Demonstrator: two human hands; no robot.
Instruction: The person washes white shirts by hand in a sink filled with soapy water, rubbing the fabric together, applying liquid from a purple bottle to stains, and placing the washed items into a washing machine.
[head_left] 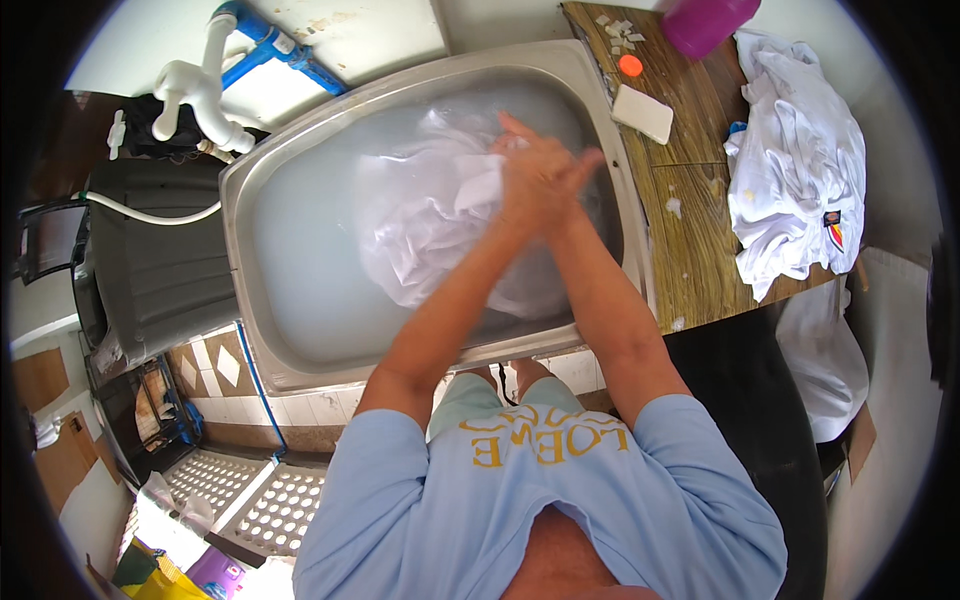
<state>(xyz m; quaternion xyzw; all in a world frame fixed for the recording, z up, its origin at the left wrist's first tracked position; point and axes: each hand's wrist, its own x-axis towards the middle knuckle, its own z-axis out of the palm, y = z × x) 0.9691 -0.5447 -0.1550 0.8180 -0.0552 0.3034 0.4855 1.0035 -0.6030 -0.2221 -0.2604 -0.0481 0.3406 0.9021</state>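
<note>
My left hand [528, 188] and my right hand [562, 172] are pressed together over the right half of a metal sink basin [234, 230]. They overlap and are slightly blurred, so some fingers are hidden. A fold of white cloth [425, 215] runs up to them and shows between the fingers; both hands look closed on it. The rest of the wet cloth spreads leftward and toward me, bunched and partly afloat in cloudy, bluish-grey water [305, 240].
Right of the basin, a wood-patterned counter [690, 215] bears a cream soap bar [642, 114], an orange cap [630, 65], soap pieces [618, 35], a purple container [705, 25] and a heaped white garment [797, 160]. A white tap [190, 100] and blue pipe [280, 55] stand behind, at left.
</note>
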